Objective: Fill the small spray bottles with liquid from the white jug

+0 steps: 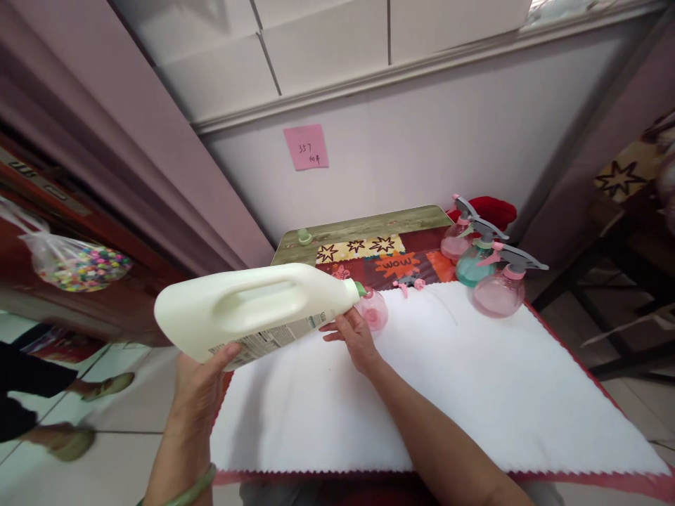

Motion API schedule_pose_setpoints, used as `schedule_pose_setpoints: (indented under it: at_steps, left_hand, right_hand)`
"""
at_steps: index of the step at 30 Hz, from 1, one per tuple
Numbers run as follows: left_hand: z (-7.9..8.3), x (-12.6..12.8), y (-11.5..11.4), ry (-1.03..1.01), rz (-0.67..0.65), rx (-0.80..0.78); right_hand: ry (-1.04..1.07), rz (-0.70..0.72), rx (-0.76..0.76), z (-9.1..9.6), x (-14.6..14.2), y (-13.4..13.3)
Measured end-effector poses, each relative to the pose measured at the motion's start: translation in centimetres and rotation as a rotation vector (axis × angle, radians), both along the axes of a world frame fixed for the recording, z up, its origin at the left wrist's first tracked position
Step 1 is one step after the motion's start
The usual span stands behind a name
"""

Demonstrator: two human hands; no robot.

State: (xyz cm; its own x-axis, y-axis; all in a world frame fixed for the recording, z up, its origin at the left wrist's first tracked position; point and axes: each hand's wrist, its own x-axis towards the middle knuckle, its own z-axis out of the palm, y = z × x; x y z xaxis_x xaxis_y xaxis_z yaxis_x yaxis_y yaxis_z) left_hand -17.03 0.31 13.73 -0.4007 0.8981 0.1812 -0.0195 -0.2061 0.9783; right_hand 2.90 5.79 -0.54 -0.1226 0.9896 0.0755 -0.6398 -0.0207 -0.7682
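The left hand [203, 386], fingers clamped round its base, holds a white jug [253, 309] above the tabletop's [448, 393] left edge. Its long axis is nearly level, with the spout [360, 288] pointing right at a pink bottle [374, 311], which the right hand's [354, 337] curled fingers steady. This looks like pouring; tilting further calls for the spout to sit over the opening.
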Motion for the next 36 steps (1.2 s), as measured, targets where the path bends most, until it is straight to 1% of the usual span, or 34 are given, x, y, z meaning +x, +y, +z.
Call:
schedule_pose_setpoints:
  at_steps: [3, 10, 15, 20, 27, 32, 36]
  left_hand:
    - [0.2, 0.1, 0.1, -0.001, -0.012, 0.012]
    - [0.0, -0.6, 0.5, 0.039, -0.017, 0.03]
    - [0.5, 0.1, 0.2, 0.036, -0.014, -0.012]
    - [1.0, 0.8, 0.2, 0.034, 0.018, -0.044]
    - [0.6, 0.2, 0.3, 0.037, 0.034, -0.059]
    - [0.4, 0.1, 0.3, 0.054, 0.038, -0.037]
    - [0.6, 0.2, 0.2, 0.061, 0.032, -0.008]
  right_hand:
    - [0.002, -0.001, -0.004, 0.0, 0.0, 0.0]
    - [-0.009, 0.007, -0.017, 0.2, 0.1, 0.0]
    - [-0.005, 0.009, -0.023, 0.4, 0.2, 0.0]
    - [0.001, 0.012, -0.02, 0.4, 0.2, 0.0]
    - [0.008, 0.016, -0.026, 0.3, 0.2, 0.1]
    - [0.009, 0.019, -0.024, 0.2, 0.2, 0.2]
    - [0.009, 0.034, -0.017, 0.2, 0.2, 0.2]
